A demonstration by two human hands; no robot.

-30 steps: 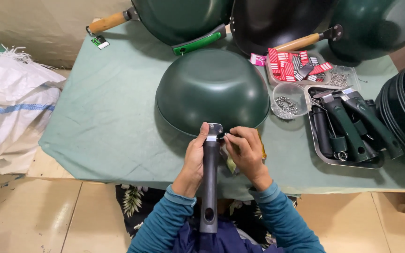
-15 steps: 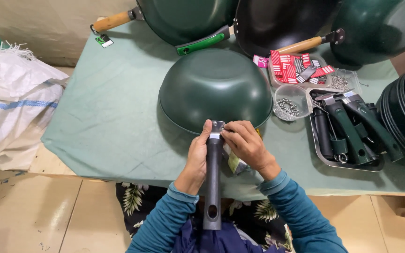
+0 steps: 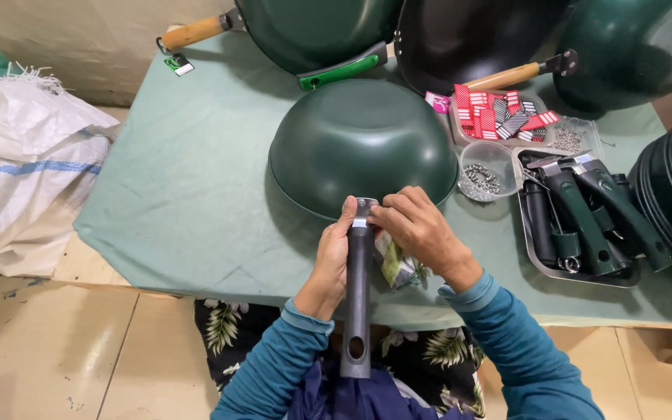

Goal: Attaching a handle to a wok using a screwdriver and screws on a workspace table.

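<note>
Nearest the camera, a long dark grey handle (image 3: 357, 295) runs from the lap at 6 o'clock up to the rim of an upturned dark green wok (image 3: 363, 144). The left hand (image 3: 328, 268) wraps the handle's upper shaft, fingers clamped on it. The right hand (image 3: 421, 233) sits at 3 o'clock of the handle's metal bracket end, fingers pinched together on that end where it meets the wok's rim; whether a small fastener is between them cannot be told. A crumpled patterned cloth (image 3: 397, 264) lies just under the right hand.

The step in hand looks like seating the handle against the wok's edge; the next move likely calls for holding it square while a fastener goes in.

Farther out at 2 o'clock on the green-covered surface (image 3: 188, 194) stands a clear cup of small metal parts (image 3: 482, 173), a metal tray of more handles (image 3: 585, 222), and red-striped tags (image 3: 499, 109). Finished woks (image 3: 313, 27) lean at 12 o'clock.
</note>
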